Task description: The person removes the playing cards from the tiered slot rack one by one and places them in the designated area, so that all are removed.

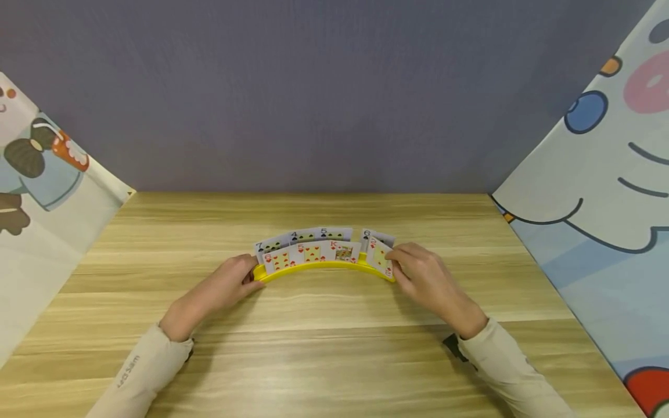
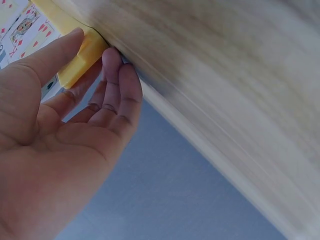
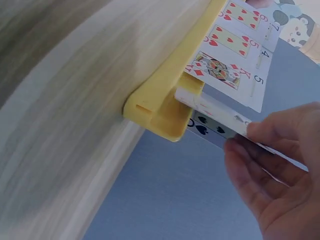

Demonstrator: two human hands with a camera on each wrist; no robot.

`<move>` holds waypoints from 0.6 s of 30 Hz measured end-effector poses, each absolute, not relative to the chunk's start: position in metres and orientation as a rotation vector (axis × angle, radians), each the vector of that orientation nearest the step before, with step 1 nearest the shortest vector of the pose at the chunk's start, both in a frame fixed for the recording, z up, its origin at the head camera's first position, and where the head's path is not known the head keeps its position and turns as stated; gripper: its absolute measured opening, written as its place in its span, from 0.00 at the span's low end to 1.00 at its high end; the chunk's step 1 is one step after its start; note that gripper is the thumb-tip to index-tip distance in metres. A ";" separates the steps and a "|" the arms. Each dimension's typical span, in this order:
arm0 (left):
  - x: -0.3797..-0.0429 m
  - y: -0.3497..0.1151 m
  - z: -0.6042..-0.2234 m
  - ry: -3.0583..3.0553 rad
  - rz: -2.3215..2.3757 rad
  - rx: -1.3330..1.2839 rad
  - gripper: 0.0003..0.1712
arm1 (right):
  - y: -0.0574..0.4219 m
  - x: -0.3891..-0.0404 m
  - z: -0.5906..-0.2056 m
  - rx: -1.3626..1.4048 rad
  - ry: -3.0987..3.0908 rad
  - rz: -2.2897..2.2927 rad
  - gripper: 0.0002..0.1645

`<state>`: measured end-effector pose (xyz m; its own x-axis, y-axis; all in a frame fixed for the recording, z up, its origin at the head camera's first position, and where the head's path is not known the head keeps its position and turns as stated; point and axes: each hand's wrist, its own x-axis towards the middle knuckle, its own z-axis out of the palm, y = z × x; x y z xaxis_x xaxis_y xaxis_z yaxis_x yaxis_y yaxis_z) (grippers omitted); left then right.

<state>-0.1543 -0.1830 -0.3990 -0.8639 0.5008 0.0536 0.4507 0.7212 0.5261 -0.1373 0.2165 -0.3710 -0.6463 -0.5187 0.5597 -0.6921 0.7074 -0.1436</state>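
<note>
A curved yellow card holder [image 1: 313, 266] stands on the table with playing cards in two rows. My left hand [image 1: 222, 284] grips its left end, thumb in front and fingers behind, as the left wrist view shows. With thumb and fingers, my right hand [image 1: 428, 278] pinches a red two card [image 1: 378, 255] at the holder's right end. In the right wrist view this card [image 3: 215, 109] appears nearly edge-on, its lower end at the slot. The front row has a red six, a red five and a king [image 1: 344, 252]. Behind stand a black seven, four, five and, apart, a six [image 1: 367, 235].
The wood-grain table [image 1: 324, 348] runs back to a grey-blue panel [image 1: 313, 104]. Sheets with cartoon prints [image 1: 601, 220] flank it on both sides.
</note>
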 end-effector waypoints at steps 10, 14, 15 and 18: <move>-0.153 -0.182 -0.400 2.828 0.833 0.785 0.18 | 0.222 -0.131 -0.358 0.930 -2.268 0.729 0.11; -0.153 -0.182 -0.400 2.824 0.844 0.792 0.18 | 0.223 -0.129 -0.351 0.898 -2.225 0.850 0.13; -0.153 -0.182 -0.399 2.825 0.846 0.794 0.19 | 0.222 -0.129 -0.349 0.890 -2.208 0.874 0.13; -0.153 -0.183 -0.399 2.826 0.843 0.796 0.19 | 0.221 -0.129 -0.345 0.857 -2.167 0.936 0.15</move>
<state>-0.1530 -0.1829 -0.3991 -0.8606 0.5054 0.0633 0.4575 0.7123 0.5323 -0.1286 0.2211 -0.3448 -0.5977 -0.3126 0.7383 -0.7517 0.5387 -0.3805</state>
